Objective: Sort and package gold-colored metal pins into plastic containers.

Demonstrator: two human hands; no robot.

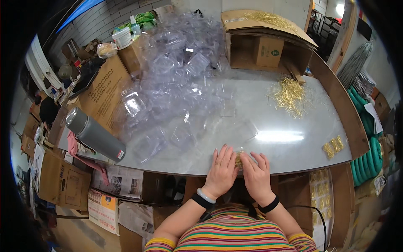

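Both hands lay flat at the table's (294, 145) near edge, fingers extended. The left hand (221, 171) and right hand (257, 175) pressed side by side on a small gold bundle (239, 160) lying between them, equally near each; neither gripped it. Its axis could not be told. Beyond lay clear, glossy plastic shells (180, 80), loose thin gold pins (289, 95), and a cardboard box (264, 48).

1 head-worn fisheye view looks steeply down, close over the grey table (294, 147), edges bending.
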